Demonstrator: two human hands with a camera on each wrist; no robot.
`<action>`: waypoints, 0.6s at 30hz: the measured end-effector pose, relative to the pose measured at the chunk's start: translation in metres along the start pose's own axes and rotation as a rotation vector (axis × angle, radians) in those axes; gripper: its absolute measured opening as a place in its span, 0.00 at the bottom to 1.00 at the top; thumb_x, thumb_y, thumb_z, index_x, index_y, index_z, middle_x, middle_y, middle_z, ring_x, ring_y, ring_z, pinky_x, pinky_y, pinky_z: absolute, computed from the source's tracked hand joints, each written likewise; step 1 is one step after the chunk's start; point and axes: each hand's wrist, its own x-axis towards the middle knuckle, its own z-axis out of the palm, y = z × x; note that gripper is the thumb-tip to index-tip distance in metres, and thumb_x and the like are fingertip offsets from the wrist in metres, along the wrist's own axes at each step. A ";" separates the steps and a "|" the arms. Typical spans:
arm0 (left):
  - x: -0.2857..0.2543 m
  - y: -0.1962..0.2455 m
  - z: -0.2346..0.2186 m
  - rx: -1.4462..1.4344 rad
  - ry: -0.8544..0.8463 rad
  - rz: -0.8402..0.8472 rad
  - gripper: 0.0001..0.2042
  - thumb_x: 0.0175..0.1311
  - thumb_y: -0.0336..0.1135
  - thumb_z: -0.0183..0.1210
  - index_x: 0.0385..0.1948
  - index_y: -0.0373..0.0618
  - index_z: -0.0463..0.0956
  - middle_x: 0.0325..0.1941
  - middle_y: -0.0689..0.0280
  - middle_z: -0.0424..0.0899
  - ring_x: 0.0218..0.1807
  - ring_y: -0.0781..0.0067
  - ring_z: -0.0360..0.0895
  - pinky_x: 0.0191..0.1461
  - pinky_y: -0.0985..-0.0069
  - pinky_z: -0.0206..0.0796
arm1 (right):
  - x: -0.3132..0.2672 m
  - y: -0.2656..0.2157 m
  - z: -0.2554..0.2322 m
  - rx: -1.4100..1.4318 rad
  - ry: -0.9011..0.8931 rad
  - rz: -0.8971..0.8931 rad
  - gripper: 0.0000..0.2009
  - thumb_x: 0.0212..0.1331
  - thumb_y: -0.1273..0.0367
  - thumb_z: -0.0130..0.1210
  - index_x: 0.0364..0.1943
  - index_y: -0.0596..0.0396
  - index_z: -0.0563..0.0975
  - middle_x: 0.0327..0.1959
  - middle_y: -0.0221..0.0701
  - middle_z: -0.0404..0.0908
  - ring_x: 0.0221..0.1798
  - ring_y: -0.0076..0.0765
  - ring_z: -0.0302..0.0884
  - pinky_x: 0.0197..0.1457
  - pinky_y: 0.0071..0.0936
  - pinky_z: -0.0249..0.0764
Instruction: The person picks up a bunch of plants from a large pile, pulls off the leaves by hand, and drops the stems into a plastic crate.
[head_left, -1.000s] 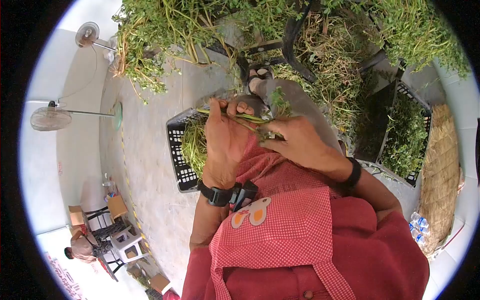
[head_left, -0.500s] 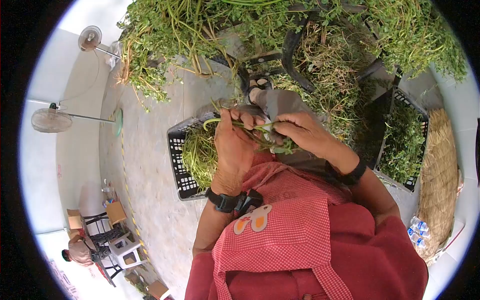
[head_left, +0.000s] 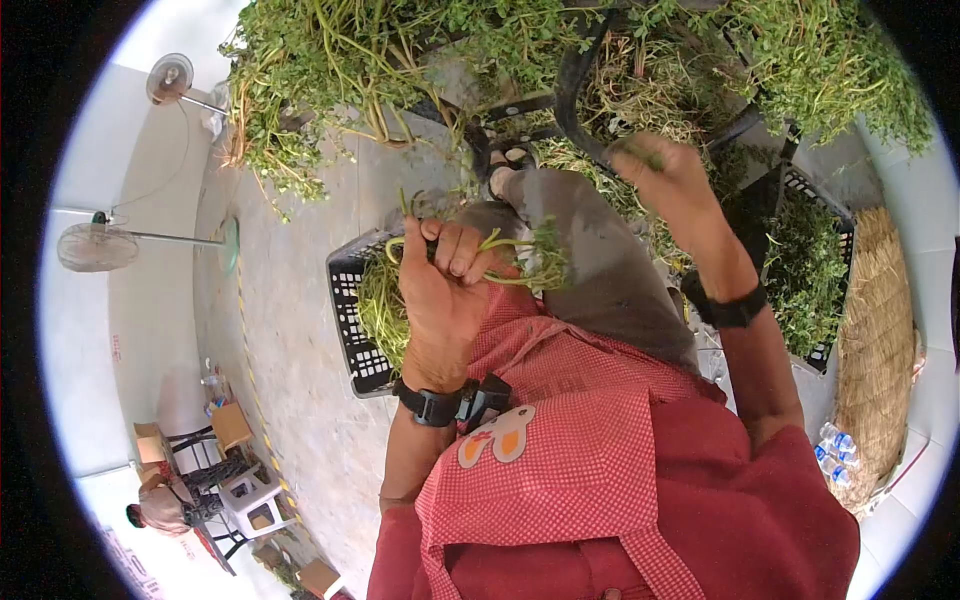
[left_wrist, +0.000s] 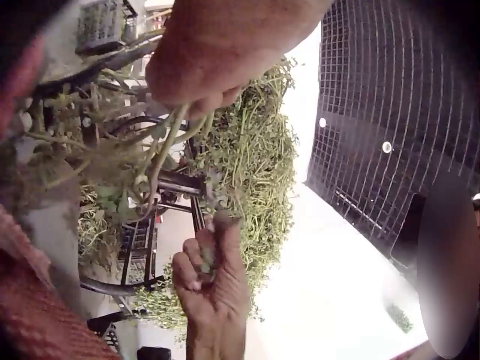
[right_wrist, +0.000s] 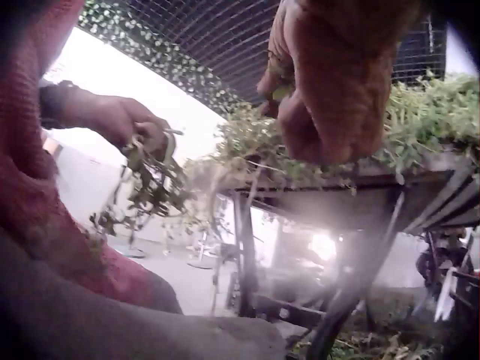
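My left hand (head_left: 440, 295) grips a few green leafy stems (head_left: 545, 262) with its fingers curled round them, above the left thigh. Stem ends stick out past the thumb, and leaves hang from the other side; the right wrist view shows this leafy bunch (right_wrist: 146, 176) drooping from the fist. Farther out to the right, my right hand (head_left: 680, 190) is raised, apart from the bunch and blurred. A small scrap of green leaf (right_wrist: 282, 84) is pinched in its fingers. Beside the left hand stands a black crate (head_left: 343, 320) holding trimmed stems (head_left: 382, 312).
Leafy stems (head_left: 330, 70) lie heaped on a black-legged table ahead. Withered trimmings (head_left: 640, 90) lie under the right side of it. At the right are another crate (head_left: 818, 355) of greens and a straw roll (head_left: 880, 320). Fans (head_left: 98, 247) and a person (head_left: 165, 505) are at far left.
My right hand has left the stems in the left hand and swung forward and right with a scrap of leaf. The left hand keeps its hold and has shifted slightly left.
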 end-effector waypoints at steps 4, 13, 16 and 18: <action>0.000 -0.001 0.005 -0.016 -0.025 0.001 0.16 0.72 0.46 0.36 0.26 0.48 0.63 0.16 0.75 0.49 0.19 0.81 0.47 0.20 0.81 0.44 | -0.030 -0.019 0.017 -0.177 -0.435 -0.262 0.10 0.51 0.64 0.57 0.35 0.54 0.80 0.27 0.34 0.79 0.27 0.32 0.75 0.35 0.27 0.71; 0.001 -0.002 0.001 -0.002 -0.046 0.007 0.15 0.71 0.44 0.40 0.27 0.46 0.65 0.19 0.73 0.55 0.23 0.77 0.53 0.25 0.80 0.49 | -0.054 0.004 0.057 -0.540 -0.532 -0.539 0.10 0.49 0.62 0.56 0.34 0.50 0.79 0.26 0.39 0.77 0.33 0.50 0.76 0.36 0.43 0.71; 0.002 -0.006 -0.001 0.032 -0.018 -0.006 0.14 0.70 0.43 0.40 0.29 0.45 0.66 0.23 0.69 0.63 0.29 0.73 0.62 0.31 0.77 0.58 | -0.052 0.005 0.055 -0.444 -0.509 -0.554 0.13 0.48 0.62 0.58 0.35 0.54 0.79 0.24 0.39 0.77 0.27 0.45 0.76 0.31 0.39 0.70; 0.003 -0.009 0.000 0.086 -0.034 0.022 0.14 0.71 0.44 0.39 0.30 0.46 0.67 0.28 0.66 0.70 0.37 0.66 0.69 0.43 0.69 0.64 | -0.051 0.006 0.053 -0.138 -0.578 -0.260 0.15 0.47 0.63 0.60 0.35 0.59 0.78 0.20 0.40 0.74 0.22 0.33 0.73 0.26 0.32 0.67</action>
